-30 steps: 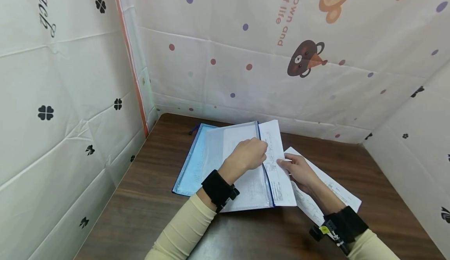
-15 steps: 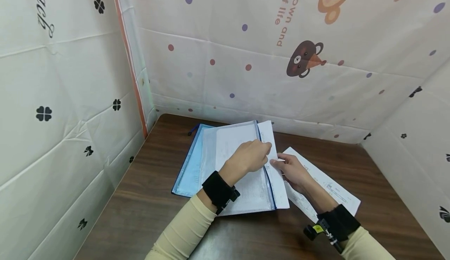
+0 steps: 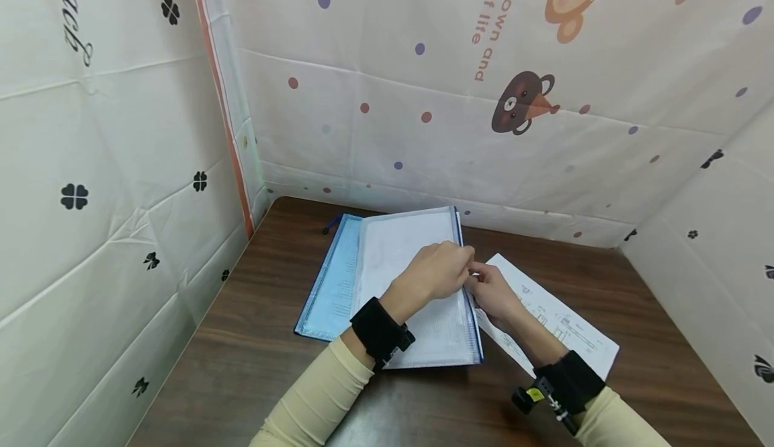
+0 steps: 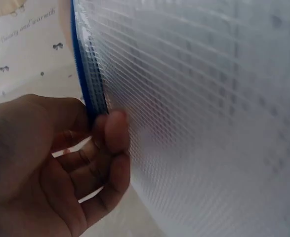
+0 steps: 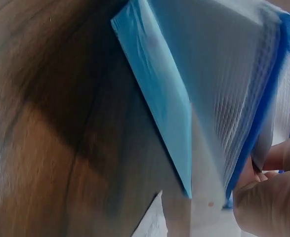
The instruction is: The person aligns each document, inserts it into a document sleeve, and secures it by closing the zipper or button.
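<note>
Translucent mesh plastic with a blue zip edge makes the document pouch (image 3: pixel 399 279), which lies flat on the brown desk (image 3: pixel 254 339). The left hand (image 3: pixel 438 271) pinches the blue edge between thumb and curled fingers (image 4: pixel 116 136), lifting the top layer a little. The right hand (image 3: pixel 491 292) meets it at the same edge, its fingers bent and pinching something small there, probably the zip slider, though I cannot tell for sure. Just to the right of these fingers lies a loose printed sheet (image 3: pixel 562 319). I judge the pouch light, floppy and slippery; the stiffer blue edge gives the best hold.
</note>
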